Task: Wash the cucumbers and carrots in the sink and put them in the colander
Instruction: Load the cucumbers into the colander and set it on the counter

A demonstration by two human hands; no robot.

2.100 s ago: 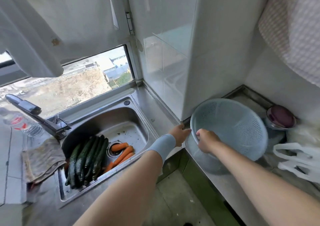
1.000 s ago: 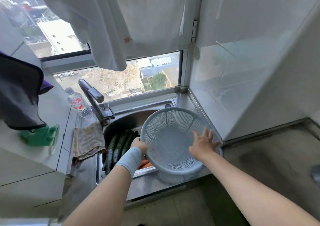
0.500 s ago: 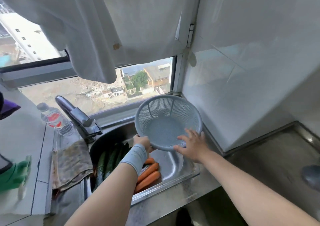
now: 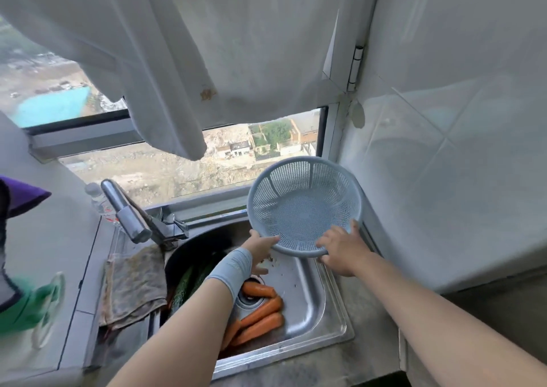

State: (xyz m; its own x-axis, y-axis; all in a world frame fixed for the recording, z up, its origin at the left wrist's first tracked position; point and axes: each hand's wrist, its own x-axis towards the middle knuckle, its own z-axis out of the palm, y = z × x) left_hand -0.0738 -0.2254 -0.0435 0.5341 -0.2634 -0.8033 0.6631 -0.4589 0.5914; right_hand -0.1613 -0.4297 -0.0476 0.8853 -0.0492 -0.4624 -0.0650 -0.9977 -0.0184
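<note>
A white cloth [image 4: 236,46] hangs across the upper part of the frame. Below the centre is the rectangular stainless steel sink [image 4: 319,312]. The round pale blue plastic colander [image 4: 302,209] is tilted over its far right corner. My left hand [image 4: 262,249] grips the lower left rim and my right hand [image 4: 340,247] pinches the lower right rim. Orange carrots [image 4: 260,318] lie by the drain. Dark green cucumbers [image 4: 183,286] lie left of them, partly behind my forearm.

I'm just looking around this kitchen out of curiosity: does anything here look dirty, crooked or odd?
The white curtain has a brown stain near its hem. Small scraps lie on the floor of the sink near the drain. The colander, held by the left hand and right hand, tilts over the sink's back corner, empty.
</note>
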